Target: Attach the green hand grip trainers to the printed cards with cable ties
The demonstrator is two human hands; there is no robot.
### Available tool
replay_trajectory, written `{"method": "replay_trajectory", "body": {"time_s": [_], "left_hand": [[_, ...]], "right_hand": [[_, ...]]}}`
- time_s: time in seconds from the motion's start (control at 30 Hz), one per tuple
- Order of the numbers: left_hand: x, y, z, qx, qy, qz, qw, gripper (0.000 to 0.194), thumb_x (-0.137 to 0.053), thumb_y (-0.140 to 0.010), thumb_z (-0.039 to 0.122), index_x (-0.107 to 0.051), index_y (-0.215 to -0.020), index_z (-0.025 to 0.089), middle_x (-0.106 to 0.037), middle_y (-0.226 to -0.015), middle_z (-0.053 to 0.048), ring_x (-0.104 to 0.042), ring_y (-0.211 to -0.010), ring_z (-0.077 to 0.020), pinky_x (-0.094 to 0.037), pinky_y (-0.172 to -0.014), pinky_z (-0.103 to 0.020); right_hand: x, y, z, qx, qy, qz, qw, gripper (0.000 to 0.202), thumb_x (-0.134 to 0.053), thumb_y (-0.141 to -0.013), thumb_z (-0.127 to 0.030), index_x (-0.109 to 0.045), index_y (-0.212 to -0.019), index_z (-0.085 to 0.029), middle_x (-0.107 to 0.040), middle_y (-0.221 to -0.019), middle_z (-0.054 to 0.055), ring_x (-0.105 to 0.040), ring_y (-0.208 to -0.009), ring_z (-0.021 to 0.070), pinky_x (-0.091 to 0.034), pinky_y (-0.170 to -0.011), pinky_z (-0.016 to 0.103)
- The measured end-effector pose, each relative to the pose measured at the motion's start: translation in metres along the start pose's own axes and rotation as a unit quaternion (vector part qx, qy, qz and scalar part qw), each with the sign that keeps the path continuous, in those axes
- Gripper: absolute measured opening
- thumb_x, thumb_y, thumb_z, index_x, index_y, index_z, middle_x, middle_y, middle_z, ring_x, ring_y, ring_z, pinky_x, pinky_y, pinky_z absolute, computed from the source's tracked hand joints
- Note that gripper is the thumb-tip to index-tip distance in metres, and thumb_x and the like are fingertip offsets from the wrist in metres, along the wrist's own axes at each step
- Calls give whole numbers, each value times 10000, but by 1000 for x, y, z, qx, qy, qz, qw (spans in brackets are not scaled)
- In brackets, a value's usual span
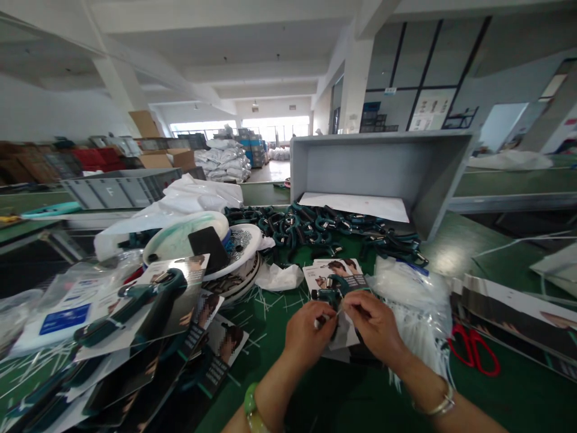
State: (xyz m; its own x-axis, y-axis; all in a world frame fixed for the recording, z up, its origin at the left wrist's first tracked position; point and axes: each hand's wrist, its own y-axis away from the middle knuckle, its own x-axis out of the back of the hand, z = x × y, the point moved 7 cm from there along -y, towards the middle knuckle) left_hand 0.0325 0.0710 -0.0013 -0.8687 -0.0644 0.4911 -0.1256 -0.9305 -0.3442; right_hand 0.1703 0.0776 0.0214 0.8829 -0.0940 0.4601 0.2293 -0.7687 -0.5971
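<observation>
My left hand (311,334) and my right hand (374,322) meet over a printed card (311,276), both with fingers pinched closed. A thin white cable tie (339,311) shows between the fingertips, with my hands at either side of it. Under my fingers, on the card, lies a dark green hand tool (331,291) with a curved jaw; my hands hide much of it. Beside my right wrist is a bundle of white cable ties (417,325) in a clear plastic bag (401,282).
Carded green tools (130,307) are stacked at left. Behind them stand round tubs (238,255) with small metal parts. Loose green tools (297,225) spill from a tipped grey crate (374,165). Red-handled scissors (475,352) and more cards (518,319) lie at right. Cable-tie scraps litter the green table.
</observation>
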Motion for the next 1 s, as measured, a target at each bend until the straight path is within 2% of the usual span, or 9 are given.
{"method": "replay_trajectory", "body": {"time_s": [0.07,0.13,0.23,0.3,0.37,0.57,0.73,0.87,1.0], "left_hand": [[4,-2,4,8,-41,-8,999,104,-561,-757,208,-655,-790,238,-644,-921,10,-580,-844,-137,-445,-768,-245],[8,-2,5,10,-65,-10,998,161,-586,-726,207,-651,-865,255,-625,-1012,4,-558,-940,-161,-428,-829,-276],[8,5,-2,30,-78,-11,996,293,-626,-694,252,-619,-986,235,-606,-1009,-34,-556,-908,-181,-441,-779,-295],[6,11,-13,59,-78,-4,995,252,-602,-722,279,-621,-961,202,-610,-892,-41,-563,-796,-168,-445,-697,-282],[5,16,-24,85,-76,13,993,195,-568,-754,292,-632,-901,182,-600,-798,-35,-555,-710,-151,-434,-653,-270],[3,20,-37,129,-46,49,989,178,-556,-761,301,-636,-859,175,-600,-784,-24,-542,-634,-122,-418,-632,-250],[2,18,-26,156,-95,31,983,222,-523,-782,354,-619,-939,228,-601,-852,-3,-539,-630,-113,-404,-646,-253],[-6,11,-19,180,-133,9,975,335,-530,-751,484,-599,-981,250,-576,-958,-25,-566,-790,-167,-405,-677,-269],[-10,5,-21,184,-141,17,973,321,-515,-761,485,-596,-934,228,-559,-990,-43,-560,-892,-196,-410,-713,-273]], "right_hand": [[6,2,9,-48,-19,65,997,139,-518,-839,-303,-586,-789,-193,-607,-796,29,-564,-769,156,-440,-687,259],[5,2,17,-90,-35,70,993,165,-517,-839,-333,-588,-801,-190,-615,-802,28,-569,-774,159,-441,-692,259],[-6,-4,17,-106,-61,-13,992,205,-474,-864,-350,-601,-858,-190,-634,-855,30,-576,-805,156,-437,-722,262],[-14,-7,12,-94,-72,-78,990,225,-438,-884,-343,-605,-878,-191,-638,-852,25,-575,-772,142,-436,-698,252],[-17,-6,5,-61,-61,-126,988,232,-416,-896,-321,-602,-854,-189,-632,-800,20,-567,-730,133,-430,-670,244],[-18,20,-14,149,111,-208,960,207,-377,-875,-175,-584,-874,-180,-639,-806,50,-534,-748,161,-385,-697,291],[-18,27,-8,135,153,-200,958,214,-368,-875,-185,-572,-808,-186,-619,-732,39,-504,-691,161,-358,-651,293],[-13,22,-8,105,124,-169,972,217,-389,-888,-223,-561,-760,-192,-593,-683,20,-499,-664,145,-362,-628,274],[-6,21,-6,73,82,-133,985,195,-392,-896,-232,-570,-823,-198,-609,-738,31,-532,-712,149,-398,-659,277]]}}
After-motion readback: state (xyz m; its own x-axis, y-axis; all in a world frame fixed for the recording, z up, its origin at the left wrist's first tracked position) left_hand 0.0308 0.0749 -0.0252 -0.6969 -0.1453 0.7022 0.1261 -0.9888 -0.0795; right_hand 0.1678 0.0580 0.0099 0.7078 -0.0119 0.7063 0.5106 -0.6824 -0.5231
